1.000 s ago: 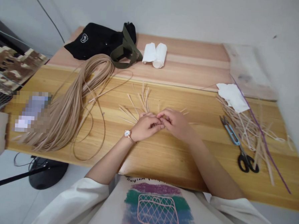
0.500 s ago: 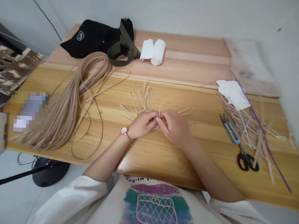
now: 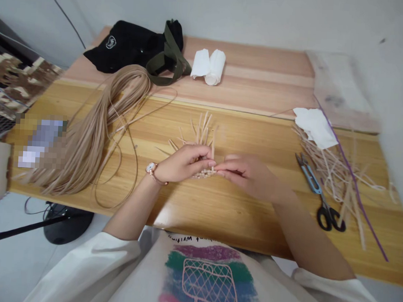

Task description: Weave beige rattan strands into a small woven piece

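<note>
Head view, left to right: a long hank of pale rattan strips (image 3: 87, 136) lies near the left edge of the wooden surface (image 3: 214, 219), with a black bag (image 3: 126, 45) and a white paper roll (image 3: 208, 66) beyond it toward the far edge. Near the middle, the left hand (image 3: 182, 163), wearing a rose-gold wristwatch (image 3: 151, 168), holds a small woven rattan piece (image 3: 202, 173) in a narrow grip, its spokes (image 3: 202, 133) fanning toward the far edge. The right hand (image 3: 249, 174) pinches the same piece from the other side. Near the right edge, black-handled snips (image 3: 326, 219) lie beside a loose pile of cut strips (image 3: 332, 171), which carries a white tissue (image 3: 315, 127) and a purple strip (image 3: 349, 177).
</note>
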`<state>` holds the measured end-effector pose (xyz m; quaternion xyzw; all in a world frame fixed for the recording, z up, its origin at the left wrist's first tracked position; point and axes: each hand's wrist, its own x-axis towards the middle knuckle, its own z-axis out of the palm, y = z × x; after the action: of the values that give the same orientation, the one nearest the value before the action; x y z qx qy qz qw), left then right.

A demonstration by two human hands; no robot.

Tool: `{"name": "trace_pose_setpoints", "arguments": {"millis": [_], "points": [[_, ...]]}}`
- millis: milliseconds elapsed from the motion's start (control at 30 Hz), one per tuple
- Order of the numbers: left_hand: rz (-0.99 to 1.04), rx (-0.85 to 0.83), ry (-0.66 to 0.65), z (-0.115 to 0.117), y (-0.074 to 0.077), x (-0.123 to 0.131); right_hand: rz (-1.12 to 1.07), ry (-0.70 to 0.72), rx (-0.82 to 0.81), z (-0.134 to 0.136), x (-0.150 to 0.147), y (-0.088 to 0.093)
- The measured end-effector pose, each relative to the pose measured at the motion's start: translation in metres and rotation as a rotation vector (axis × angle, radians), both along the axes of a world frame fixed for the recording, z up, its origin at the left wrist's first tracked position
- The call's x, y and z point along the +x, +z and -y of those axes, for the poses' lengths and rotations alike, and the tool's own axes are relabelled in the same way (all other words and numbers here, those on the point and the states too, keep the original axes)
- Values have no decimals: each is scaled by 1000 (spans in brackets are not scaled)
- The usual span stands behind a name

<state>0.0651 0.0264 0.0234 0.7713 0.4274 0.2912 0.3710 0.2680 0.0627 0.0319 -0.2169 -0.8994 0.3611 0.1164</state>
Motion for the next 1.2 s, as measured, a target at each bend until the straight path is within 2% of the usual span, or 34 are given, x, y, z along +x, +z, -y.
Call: {"name": "trace_pose_setpoints", "arguments": {"millis": [200, 267, 400, 500, 667, 733, 833, 900, 967, 1133, 1200], "points": [[84, 14, 12, 0, -4, 0, 78, 85, -156, -8, 10, 0], [90, 24, 32, 0, -5, 0, 89, 38, -153, -7, 10, 3], [158, -39, 95, 0, -5, 2, 94, -144, -99, -5, 6, 12], [230, -56, 162, 2, -6, 5, 93, -166, -92, -5, 4, 15], [241, -6, 274, 4, -12, 9, 164, -203, -130, -8, 1, 14], [236, 1, 267, 4, -15, 10, 218, -192, -74, -9, -2, 14], [214, -15, 247, 3, -17, 13, 306, -153, 126, -11, -8, 18], [231, -39, 255, 1, -14, 17, 339, -106, 245, -12, -12, 25], [327, -110, 264, 0, -8, 21, 335, -61, 272, -14, -15, 35], [696, -365, 293, 4, 17, 26, 245, -17, 63, -20, -15, 68], [769, -444, 231, 10, 26, 23, 225, 9, -85, -24, -12, 78]]}}
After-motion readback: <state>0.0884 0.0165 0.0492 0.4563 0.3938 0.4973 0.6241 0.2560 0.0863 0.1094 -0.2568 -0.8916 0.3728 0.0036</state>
